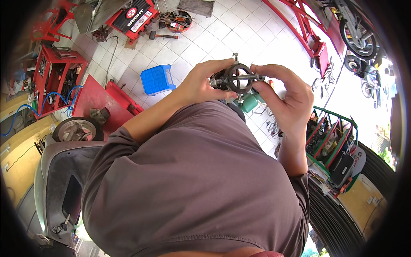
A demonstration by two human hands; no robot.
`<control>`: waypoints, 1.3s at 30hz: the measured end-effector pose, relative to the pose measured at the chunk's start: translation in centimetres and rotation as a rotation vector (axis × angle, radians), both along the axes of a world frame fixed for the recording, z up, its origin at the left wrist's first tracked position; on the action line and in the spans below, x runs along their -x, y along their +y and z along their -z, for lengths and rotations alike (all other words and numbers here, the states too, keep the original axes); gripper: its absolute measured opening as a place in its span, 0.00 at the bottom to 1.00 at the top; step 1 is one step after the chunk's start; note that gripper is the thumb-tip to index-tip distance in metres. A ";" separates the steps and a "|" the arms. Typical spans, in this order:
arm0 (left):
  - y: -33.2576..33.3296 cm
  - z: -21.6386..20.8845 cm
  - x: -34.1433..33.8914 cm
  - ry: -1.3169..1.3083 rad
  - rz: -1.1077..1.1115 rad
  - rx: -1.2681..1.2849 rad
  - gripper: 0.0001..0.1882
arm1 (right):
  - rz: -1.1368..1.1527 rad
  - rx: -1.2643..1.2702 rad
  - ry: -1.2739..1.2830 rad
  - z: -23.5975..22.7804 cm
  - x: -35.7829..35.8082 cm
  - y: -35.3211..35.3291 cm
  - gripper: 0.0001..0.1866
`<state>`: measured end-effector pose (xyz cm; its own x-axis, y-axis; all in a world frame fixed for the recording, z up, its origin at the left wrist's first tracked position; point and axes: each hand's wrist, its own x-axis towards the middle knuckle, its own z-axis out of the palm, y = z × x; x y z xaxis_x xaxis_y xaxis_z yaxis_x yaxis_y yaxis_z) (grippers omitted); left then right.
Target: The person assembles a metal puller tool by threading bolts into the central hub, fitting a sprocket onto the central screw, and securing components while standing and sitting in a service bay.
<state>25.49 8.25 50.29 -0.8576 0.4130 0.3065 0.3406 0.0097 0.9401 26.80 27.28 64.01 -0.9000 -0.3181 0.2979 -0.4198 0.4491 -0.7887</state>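
Up in front of my chest I hold a dark metal ring tool [242, 77] with bolts sticking out of it, perhaps a puller. One bolt points away from me, another toward me, and a thick rod crosses the ring from left to right. My left hand [198, 84] grips its left side, fingers at the far edge and thumb at the near one. The thumb and forefinger of my right hand [289, 91] pinch the rod's right end. Part of the tool's left side is hidden behind the left fingers. Just below it, a green rounded object [249, 103] shows on the floor.
A blue plastic stool [156, 80] stands on the tiles, left of my hands. Farther off lie a hammer [164, 36] and a tub of tools [178, 21]. A red cart [55, 70] and a wheel [78, 129] are at left; a green rack [332, 143] is at right.
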 end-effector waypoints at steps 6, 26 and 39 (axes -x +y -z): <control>-0.8 0.0 0.8 0.043 -0.004 0.049 0.37 | 0.047 -0.116 0.083 -0.6 0.2 -0.7 0.11; -0.4 0.2 1.8 0.085 -0.049 0.054 0.38 | 0.021 0.109 -0.042 1.0 0.1 2.0 0.27; -0.3 1.9 0.5 -0.038 -0.013 0.084 0.35 | 0.107 0.157 -0.237 2.2 -0.7 1.1 0.08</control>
